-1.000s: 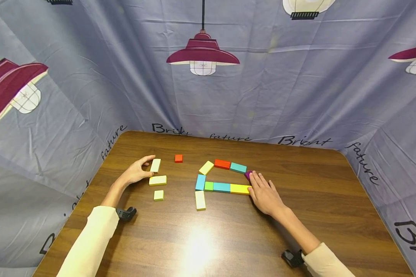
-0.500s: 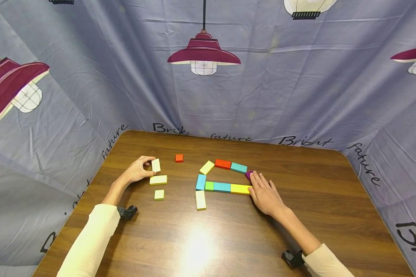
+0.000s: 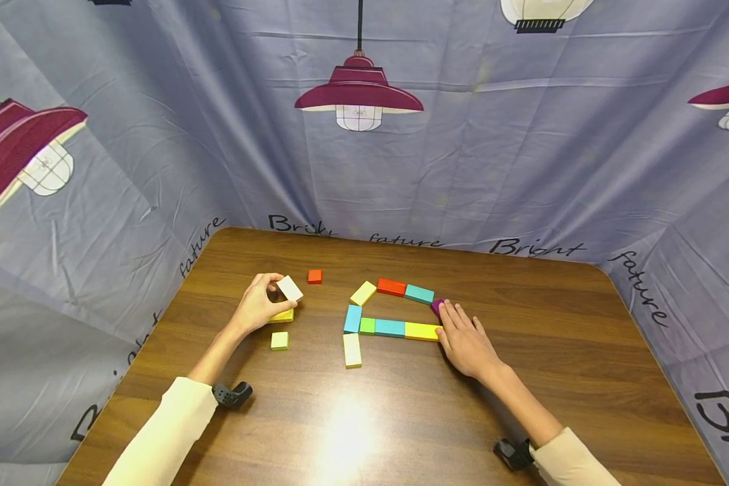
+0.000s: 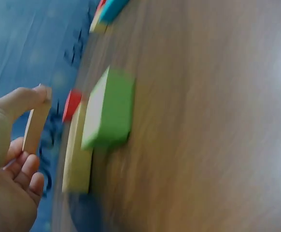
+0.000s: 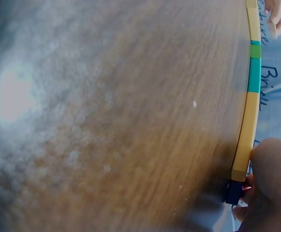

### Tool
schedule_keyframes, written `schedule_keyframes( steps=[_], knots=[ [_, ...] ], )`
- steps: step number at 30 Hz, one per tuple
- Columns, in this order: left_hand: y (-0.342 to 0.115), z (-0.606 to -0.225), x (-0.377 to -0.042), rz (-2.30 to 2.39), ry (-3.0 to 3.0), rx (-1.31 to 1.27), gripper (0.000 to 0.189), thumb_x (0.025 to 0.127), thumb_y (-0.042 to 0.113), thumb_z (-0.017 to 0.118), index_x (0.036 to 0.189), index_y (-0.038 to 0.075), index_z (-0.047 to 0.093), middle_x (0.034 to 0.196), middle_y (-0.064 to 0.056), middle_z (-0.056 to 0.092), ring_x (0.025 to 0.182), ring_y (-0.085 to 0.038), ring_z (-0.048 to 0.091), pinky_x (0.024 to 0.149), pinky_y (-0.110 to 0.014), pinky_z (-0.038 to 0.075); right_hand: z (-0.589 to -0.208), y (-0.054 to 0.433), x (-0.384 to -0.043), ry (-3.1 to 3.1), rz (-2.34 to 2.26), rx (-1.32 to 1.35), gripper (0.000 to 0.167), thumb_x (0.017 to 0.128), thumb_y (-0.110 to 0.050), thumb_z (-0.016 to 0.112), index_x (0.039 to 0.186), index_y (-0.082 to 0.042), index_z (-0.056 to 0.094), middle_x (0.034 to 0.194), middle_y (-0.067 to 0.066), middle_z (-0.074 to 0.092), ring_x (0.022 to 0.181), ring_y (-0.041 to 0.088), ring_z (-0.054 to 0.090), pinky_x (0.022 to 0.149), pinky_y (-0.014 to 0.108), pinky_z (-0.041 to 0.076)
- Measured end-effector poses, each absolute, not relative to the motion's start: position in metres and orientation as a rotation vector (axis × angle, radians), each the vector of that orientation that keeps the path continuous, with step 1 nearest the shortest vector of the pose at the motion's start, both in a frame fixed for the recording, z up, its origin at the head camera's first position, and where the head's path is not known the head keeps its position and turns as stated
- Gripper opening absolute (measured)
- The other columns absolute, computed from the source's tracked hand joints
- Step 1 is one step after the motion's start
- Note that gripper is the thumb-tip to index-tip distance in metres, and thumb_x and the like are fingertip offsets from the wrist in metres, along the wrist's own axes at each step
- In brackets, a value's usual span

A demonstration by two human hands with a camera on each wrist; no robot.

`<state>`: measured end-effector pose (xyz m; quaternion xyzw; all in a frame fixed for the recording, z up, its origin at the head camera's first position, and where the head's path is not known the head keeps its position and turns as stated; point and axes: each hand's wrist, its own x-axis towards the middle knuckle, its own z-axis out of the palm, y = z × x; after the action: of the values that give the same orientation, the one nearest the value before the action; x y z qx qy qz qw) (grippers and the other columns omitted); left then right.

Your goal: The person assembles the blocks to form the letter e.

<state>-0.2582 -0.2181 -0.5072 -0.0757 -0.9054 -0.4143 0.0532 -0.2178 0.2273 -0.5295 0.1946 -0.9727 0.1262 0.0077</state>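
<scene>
White block (image 3: 289, 289), brown-grained table (image 3: 437, 412)

A pale cream rectangular block (image 3: 289, 289) is pinched between the thumb and fingers of the left hand (image 3: 258, 305), raised above the left part of the surface and slanting from far left to near right. A long, bright yellow block (image 3: 421, 331) lies flat right of centre, its left end meeting a blue block (image 3: 390, 328) and its right end at the right hand (image 3: 466, 343). Just beyond it, a purple block (image 3: 435, 306) sits at an angle, partly hidden under that hand's fingers.
</scene>
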Motion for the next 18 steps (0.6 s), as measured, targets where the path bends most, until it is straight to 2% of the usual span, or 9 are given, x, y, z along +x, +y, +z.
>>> schedule_keyframes(
  steps=[11, 18],
  knots=[
    [-0.163, -0.506, -0.212, -1.306, -2.728, -0.285, 0.062, 0.072, 0.021, 0.089, 0.122, 0.001, 0.059, 0.11, -0.012, 0.057, 0.1, -0.029, 0.056, 0.086, -0.045, 0.043, -0.53, 0.228, -0.218, -3.047, 0.382, 0.605, 0.057, 0.107, -0.026, 0.043, 0.153, 0.006, 0.03, 0.158, 0.024, 0.028, 0.144, 0.043, 0.026, 0.107, 0.07, 0.023],
    [-0.141, -0.507, -0.189, -1.338, -2.743, -0.327, 0.062, 0.071, 0.023, 0.09, 0.121, 0.003, 0.06, 0.105, -0.007, 0.057, 0.098, -0.025, 0.055, 0.082, -0.041, 0.045, -0.53, 0.228, -0.218, -3.058, 0.382, 0.607, 0.058, 0.107, -0.027, 0.042, 0.153, 0.006, 0.029, 0.158, 0.024, 0.027, 0.144, 0.043, 0.025, 0.107, 0.07, 0.022]
  ],
)
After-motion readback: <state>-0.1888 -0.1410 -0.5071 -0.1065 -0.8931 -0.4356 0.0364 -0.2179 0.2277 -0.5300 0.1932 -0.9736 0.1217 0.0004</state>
